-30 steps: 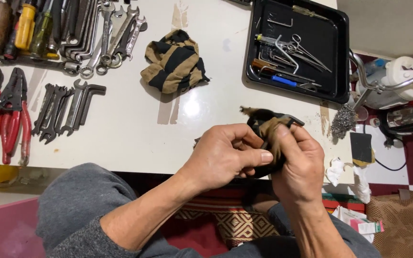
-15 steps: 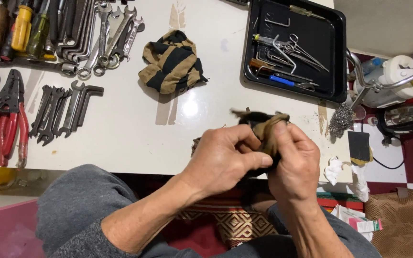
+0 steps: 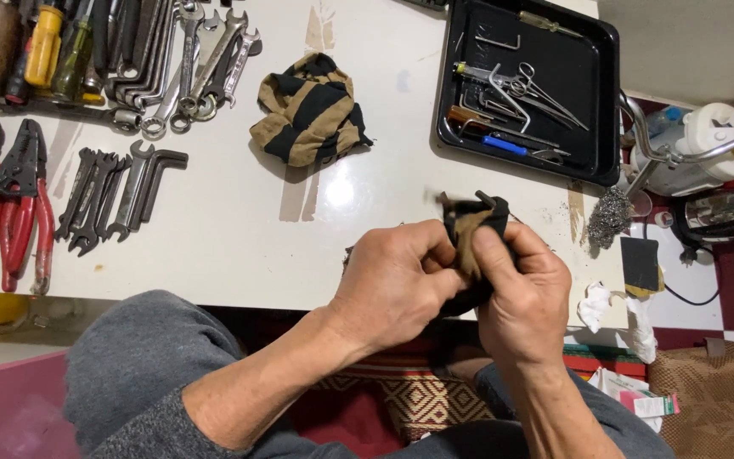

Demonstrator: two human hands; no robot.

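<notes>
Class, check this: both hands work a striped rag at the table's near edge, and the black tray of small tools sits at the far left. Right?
Not quite. The head view shows the black tray at the far right. Both the left hand and right hand do work the striped rag at the table's near edge.

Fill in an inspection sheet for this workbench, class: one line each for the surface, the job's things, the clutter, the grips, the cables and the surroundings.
Surface: white table, glossy, with a few scuffs.
Job's things: a striped rag, tan and black, wrapped round a small dark part held over the table edge; the part is mostly hidden.
Clutter: second rag, spanners, red pliers, screwdrivers, black tray of small tools, steel wool.
Grips: left hand and right hand both closed on the striped rag.
Cables: one black cable on the floor at right.
Surroundings: tiled floor, woven basket, metal kettle.
</notes>
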